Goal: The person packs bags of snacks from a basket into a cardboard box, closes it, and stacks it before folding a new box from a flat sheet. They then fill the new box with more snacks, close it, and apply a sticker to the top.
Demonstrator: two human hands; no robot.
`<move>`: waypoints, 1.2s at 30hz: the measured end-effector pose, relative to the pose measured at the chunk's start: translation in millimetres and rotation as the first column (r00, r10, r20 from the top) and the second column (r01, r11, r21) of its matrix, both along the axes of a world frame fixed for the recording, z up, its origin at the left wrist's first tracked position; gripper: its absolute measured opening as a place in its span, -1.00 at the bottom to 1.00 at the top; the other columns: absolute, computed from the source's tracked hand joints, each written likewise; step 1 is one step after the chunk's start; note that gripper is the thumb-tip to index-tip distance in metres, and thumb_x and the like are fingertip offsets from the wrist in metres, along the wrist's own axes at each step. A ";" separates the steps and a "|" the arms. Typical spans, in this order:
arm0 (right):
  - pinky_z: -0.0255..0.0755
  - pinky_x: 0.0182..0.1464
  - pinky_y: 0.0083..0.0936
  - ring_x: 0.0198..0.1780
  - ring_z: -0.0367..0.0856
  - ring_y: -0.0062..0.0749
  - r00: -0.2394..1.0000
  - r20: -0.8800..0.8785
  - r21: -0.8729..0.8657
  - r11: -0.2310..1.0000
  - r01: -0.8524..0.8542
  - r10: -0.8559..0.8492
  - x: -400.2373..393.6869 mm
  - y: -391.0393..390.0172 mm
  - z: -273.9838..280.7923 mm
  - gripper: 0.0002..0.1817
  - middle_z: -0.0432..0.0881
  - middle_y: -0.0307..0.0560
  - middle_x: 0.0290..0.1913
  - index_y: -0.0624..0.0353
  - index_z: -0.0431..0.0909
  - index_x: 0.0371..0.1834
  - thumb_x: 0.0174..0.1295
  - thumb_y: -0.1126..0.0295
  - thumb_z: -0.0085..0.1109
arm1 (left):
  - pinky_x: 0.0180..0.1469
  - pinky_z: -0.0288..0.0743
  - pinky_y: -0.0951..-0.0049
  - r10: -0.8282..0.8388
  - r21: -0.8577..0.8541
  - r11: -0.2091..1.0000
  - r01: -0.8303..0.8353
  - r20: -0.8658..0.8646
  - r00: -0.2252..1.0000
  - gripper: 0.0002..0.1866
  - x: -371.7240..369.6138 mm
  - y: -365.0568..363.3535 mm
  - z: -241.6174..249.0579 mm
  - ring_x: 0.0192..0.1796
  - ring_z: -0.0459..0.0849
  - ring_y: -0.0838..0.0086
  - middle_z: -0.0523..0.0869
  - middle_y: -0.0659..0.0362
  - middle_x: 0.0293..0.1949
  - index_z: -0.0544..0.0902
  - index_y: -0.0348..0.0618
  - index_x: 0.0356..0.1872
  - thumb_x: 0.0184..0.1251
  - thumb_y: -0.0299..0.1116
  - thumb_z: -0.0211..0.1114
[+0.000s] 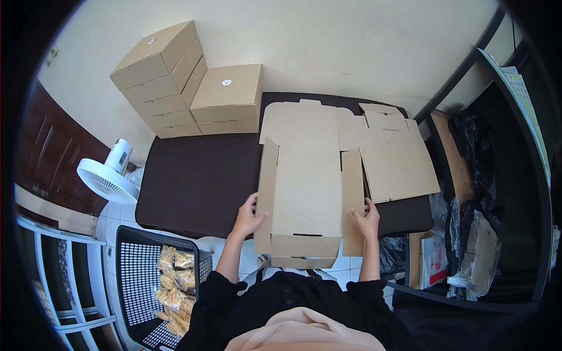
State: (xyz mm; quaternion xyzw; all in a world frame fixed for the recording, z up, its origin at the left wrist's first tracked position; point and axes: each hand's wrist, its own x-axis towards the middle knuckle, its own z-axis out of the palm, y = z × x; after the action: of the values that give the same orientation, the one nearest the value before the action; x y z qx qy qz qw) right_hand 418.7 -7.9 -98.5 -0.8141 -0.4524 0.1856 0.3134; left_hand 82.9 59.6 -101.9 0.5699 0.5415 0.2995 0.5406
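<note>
A partly folded brown cardboard box (307, 181) lies on the dark table in front of me, its lid end toward the wall and its front flaps hanging over the near edge. My left hand (250, 217) grips the raised left side flap (266, 199), fingers outside and thumb toward the inner face. On the opposite side, my right hand (367, 220) holds the right side flap (352, 187) the same way. Both flaps stand tilted up from the base panel. Flat cardboard blanks (401, 164) lie right of the box, partly overlapped by it.
Closed cardboard boxes (161, 76) are stacked at the table's back left, beside a lower stack (228, 90). A white fan (108, 175) stands left of the dark table (193, 181). A black basket (137, 281) below holds bagged snacks (174, 286). A dark shelf (468, 295) borders the right.
</note>
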 end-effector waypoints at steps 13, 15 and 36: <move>-0.32 0.37 -0.16 0.41 -0.18 -0.04 0.755 0.375 -0.129 0.837 -0.532 0.538 -105.8 8.1 -22.9 -0.15 -0.09 0.21 0.37 0.41 -0.02 0.29 0.16 -0.11 -0.13 | 0.37 -0.33 0.08 -0.098 0.362 0.756 0.545 -0.761 0.642 -0.18 74.1 -30.7 -22.4 0.42 -0.17 0.20 -0.06 -0.08 0.36 0.02 -0.32 0.30 0.15 0.05 0.02; -0.31 0.36 -0.14 0.41 -0.18 -0.06 0.760 0.390 -0.132 0.848 -0.513 0.520 -106.9 10.3 -26.3 -0.13 -0.08 0.22 0.36 0.41 -0.02 0.29 0.15 -0.15 -0.17 | 0.37 -0.32 0.09 -0.096 0.368 0.757 0.540 -0.755 0.649 -0.18 75.7 -29.3 -25.0 0.42 -0.16 0.21 -0.05 -0.08 0.36 0.02 -0.33 0.30 0.15 0.04 0.02; -0.07 0.32 -0.13 0.35 0.00 -0.02 0.840 0.415 -0.087 0.934 -0.346 0.349 -13.2 -31.2 11.3 -0.38 0.15 0.10 0.29 0.21 0.28 0.14 -0.14 0.69 -0.06 | 0.33 -0.01 0.22 -0.045 0.504 0.788 0.354 -0.525 0.850 -0.30 -3.9 -25.2 21.9 0.34 0.08 0.10 0.15 -0.09 0.28 0.16 -0.24 0.25 -0.10 -0.66 -0.03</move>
State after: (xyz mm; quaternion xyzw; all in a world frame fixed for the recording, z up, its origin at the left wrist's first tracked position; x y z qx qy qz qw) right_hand 405.5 -39.1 -87.2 -0.7405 -0.6486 0.0601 0.1653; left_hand 79.0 34.4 -80.0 0.8198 0.4752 0.2366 0.2146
